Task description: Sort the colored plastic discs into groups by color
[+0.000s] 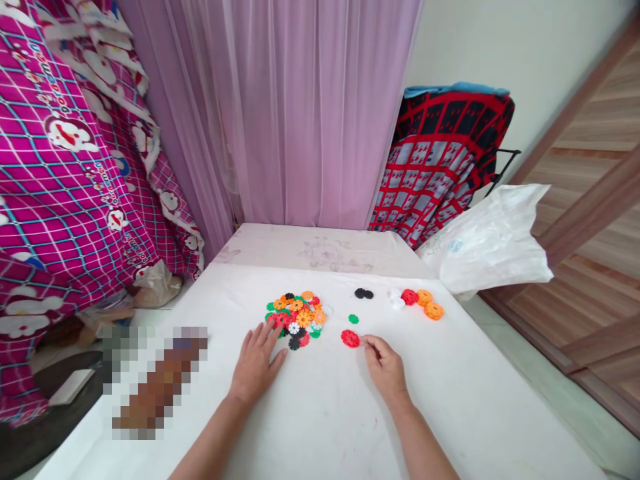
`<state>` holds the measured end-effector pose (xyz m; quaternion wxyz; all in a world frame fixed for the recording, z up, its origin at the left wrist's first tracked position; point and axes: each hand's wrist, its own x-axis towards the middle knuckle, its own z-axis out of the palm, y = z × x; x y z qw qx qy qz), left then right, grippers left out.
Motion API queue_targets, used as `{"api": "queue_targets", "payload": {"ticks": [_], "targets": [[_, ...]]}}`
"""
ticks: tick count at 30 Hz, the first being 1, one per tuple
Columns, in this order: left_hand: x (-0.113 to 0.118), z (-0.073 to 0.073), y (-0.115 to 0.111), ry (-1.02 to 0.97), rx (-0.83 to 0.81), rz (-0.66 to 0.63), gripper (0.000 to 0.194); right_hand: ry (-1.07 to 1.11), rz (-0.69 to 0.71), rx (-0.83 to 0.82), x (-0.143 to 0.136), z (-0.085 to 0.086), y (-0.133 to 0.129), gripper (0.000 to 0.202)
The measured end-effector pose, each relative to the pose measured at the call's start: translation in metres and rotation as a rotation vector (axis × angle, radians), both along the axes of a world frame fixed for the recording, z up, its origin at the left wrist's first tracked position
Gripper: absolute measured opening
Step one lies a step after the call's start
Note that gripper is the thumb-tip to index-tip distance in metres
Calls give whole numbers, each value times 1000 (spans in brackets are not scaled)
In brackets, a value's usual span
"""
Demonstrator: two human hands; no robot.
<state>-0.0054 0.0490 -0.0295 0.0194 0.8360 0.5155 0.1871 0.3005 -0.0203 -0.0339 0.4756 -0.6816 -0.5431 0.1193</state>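
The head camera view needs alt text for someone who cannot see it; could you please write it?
A person's right hand is at the edge of a red toothed disc on a white table; the left hand is at a multicoloured disc pile. Black discs, a green disc and a white, red and orange group lie apart; behind hangs a purple curtain.

Discs (303, 319) look smooth plastic; the curtain (320, 113), matt cloth; the bag (495, 240), crinkled plastic; the door (587, 183), grained wood

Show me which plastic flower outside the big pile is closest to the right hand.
The red flower, right up against the right hand. The green flower lies just beyond it; the black flowers and the far-right cluster lie farther off.
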Motion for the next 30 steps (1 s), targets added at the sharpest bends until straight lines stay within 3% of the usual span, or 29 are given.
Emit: {"api": "queue_targets", "payload": {"ticks": [4, 7, 9, 13, 17, 23, 30], "targets": [[1, 9, -1, 36, -66, -35, 47, -317, 155, 42, -7, 13, 0, 31], [1, 13, -2, 43, -80, -70, 44, -529, 271, -23, -16, 23, 0, 28], [2, 14, -6, 43, -70, -88, 42, -585, 264, -79, -19, 24, 1, 28], [5, 10, -22, 22, -14, -73, 38, -534, 63, -64, -9, 15, 4, 31], [9, 7, -38, 13, 17, -55, 38, -370, -18, 28, -2, 3, 6, 30], [13, 3, -38, 65, 2, -7, 50, -156, 5, 20, -11, -3, -12, 32], [27, 4, -26, 102, 4, 23, 71, -337, 17, -103, -24, 5, -25, 27]]}}
